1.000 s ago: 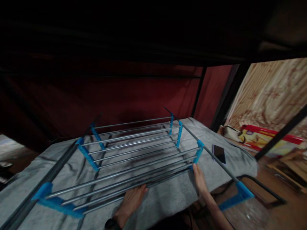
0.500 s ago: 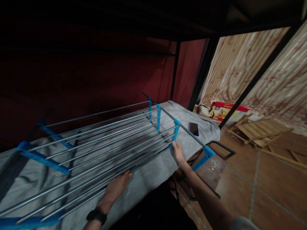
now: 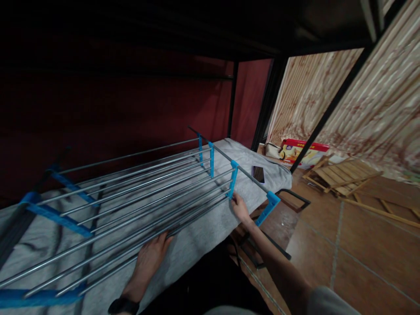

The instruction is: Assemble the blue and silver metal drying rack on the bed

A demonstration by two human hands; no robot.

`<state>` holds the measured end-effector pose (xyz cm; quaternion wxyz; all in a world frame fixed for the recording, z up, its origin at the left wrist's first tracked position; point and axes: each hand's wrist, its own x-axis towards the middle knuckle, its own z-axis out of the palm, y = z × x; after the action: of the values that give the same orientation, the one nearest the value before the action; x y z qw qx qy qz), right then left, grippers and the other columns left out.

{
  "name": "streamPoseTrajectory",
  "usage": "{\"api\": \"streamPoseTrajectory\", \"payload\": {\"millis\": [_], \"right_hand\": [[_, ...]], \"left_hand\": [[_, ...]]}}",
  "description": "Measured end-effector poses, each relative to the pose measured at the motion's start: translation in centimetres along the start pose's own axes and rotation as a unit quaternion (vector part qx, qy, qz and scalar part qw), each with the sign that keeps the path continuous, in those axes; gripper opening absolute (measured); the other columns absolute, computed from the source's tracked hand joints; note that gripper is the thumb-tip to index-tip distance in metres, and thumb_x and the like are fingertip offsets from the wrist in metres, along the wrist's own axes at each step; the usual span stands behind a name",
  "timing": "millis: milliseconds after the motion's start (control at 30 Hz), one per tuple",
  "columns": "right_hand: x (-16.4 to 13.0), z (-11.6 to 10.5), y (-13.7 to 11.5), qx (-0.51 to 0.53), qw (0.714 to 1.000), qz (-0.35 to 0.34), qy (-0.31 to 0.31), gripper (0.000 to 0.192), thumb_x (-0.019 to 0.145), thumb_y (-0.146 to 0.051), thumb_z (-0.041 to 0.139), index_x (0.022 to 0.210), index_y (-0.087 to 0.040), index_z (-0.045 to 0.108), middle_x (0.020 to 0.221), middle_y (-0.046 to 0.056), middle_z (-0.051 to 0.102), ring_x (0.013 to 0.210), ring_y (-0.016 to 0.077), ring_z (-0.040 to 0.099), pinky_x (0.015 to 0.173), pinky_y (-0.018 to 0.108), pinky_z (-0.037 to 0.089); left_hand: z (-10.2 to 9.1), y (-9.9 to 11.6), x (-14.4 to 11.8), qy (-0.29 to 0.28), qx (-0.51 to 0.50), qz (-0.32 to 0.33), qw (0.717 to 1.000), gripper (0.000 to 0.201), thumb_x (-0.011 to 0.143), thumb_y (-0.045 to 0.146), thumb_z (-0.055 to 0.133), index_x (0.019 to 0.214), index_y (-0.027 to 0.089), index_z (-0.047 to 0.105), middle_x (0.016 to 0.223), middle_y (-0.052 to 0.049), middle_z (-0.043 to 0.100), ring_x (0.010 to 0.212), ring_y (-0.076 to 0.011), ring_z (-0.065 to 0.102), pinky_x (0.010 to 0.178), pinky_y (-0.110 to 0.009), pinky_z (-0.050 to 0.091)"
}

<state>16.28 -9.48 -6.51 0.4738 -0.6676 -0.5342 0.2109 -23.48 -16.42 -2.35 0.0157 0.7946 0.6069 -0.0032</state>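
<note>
A folding drying rack (image 3: 138,188) with silver rods and blue plastic brackets lies flat on a grey blanket (image 3: 203,227) on a low bunk. My left hand (image 3: 151,256) rests on the nearest rods, fingers curled around them. My right hand (image 3: 240,208) grips the rack's near right corner, just below a blue bracket (image 3: 233,184). A black watch sits on my left wrist.
A dark phone (image 3: 258,173) lies on the blanket beyond the rack's right end. A red and white box (image 3: 303,151) and wooden slats (image 3: 341,177) lie on the tiled floor at right. Black bunk posts (image 3: 323,116) and the dark upper bunk hang close overhead.
The view has swung right, showing more floor and wall. Both hands stay on the rack's near edge, which has shifted slightly left in the picture.
</note>
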Motion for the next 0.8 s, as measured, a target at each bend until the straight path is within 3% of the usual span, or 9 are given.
{"api": "streamPoseTrajectory", "payload": {"millis": [133, 233, 400, 667, 800], "right_hand": [[-0.1, 0.1, 0.3, -0.048, 0.999, 0.015, 0.002, 0.039, 0.086, -0.018, 0.052, 0.122, -0.017, 0.067, 0.116, 0.012, 0.070, 0.108, 0.0241, 0.064, 0.103, 0.039, 0.049], [0.4, 0.7, 0.1, -0.074, 0.997, 0.023, 0.006, 0.030, 0.085, -0.014, 0.052, 0.107, -0.018, 0.071, 0.109, 0.012, 0.069, 0.101, 0.0231, 0.064, 0.098, 0.036, 0.049], [0.8, 1.4, -0.1, -0.101, 0.994, 0.038, 0.019, 0.027, 0.084, -0.008, 0.047, 0.093, -0.018, 0.070, 0.103, 0.012, 0.066, 0.096, 0.0227, 0.062, 0.093, 0.034, 0.050], [0.6, 1.2, -0.5, -0.093, 0.995, 0.030, 0.005, 0.034, 0.080, -0.005, 0.045, 0.098, -0.019, 0.070, 0.101, 0.010, 0.064, 0.097, 0.0222, 0.060, 0.098, 0.035, 0.050], [-1.0, -0.4, -1.5, -0.066, 0.998, 0.005, 0.002, 0.054, 0.075, -0.002, 0.042, 0.121, -0.017, 0.066, 0.123, 0.012, 0.062, 0.120, 0.0227, 0.058, 0.111, 0.036, 0.045]], "left_hand": [[1.0, -1.7, -0.8, 0.007, 0.030, -0.027, 0.999, 0.046, 0.108, 0.037, 0.034, 0.122, 0.014, 0.070, 0.109, -0.015, 0.079, 0.100, -0.0292, 0.076, 0.092, -0.040, 0.056], [1.6, -2.4, -0.7, 0.008, 0.027, -0.025, 0.999, 0.043, 0.106, 0.034, 0.035, 0.112, 0.017, 0.074, 0.102, -0.012, 0.080, 0.094, -0.0270, 0.076, 0.086, -0.036, 0.056], [1.9, -2.5, -0.3, 0.016, 0.052, -0.027, 0.998, 0.046, 0.106, 0.036, 0.034, 0.120, 0.017, 0.072, 0.102, -0.014, 0.081, 0.091, -0.0301, 0.076, 0.080, -0.037, 0.055], [1.2, -2.2, -0.4, -0.009, 0.077, -0.025, 0.997, 0.049, 0.108, 0.038, 0.029, 0.125, 0.017, 0.070, 0.100, -0.013, 0.080, 0.089, -0.0292, 0.076, 0.076, -0.036, 0.054], [1.1, -2.1, -0.5, -0.013, 0.069, -0.036, 0.997, 0.048, 0.108, 0.039, 0.030, 0.125, 0.018, 0.069, 0.098, -0.012, 0.080, 0.086, -0.0283, 0.075, 0.073, -0.035, 0.053]]}}
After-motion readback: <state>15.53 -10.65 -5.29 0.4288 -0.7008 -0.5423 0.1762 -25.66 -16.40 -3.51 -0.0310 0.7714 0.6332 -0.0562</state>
